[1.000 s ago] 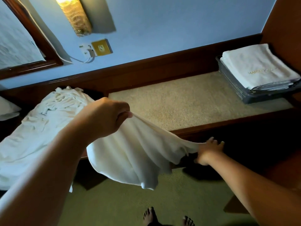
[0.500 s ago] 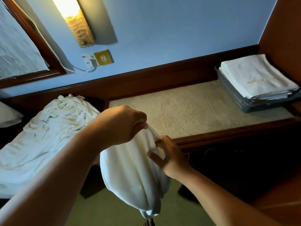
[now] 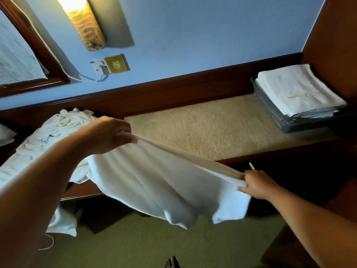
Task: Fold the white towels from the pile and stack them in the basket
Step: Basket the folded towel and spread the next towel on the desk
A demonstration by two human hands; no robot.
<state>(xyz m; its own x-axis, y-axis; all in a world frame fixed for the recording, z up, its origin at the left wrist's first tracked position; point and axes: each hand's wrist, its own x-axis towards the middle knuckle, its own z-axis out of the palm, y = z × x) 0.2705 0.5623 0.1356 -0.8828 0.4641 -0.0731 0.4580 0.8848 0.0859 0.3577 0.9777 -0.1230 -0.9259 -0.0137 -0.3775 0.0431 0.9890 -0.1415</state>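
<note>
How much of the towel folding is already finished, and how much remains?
Done: a stack of folded towels already lies in the grey basket. In hand: the left hand and right hand hold one towel stretched open, not yet folded. Left: a crumpled pile still waits on the left.

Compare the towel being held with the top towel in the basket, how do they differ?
The held towel is opened out, stretched between the left hand and right hand; the top towel in the basket is folded flat. The held towel hangs in mid-air; the basket towel rests on a stack. Gold lettering shows only on the basket towel. Both are white.
</note>
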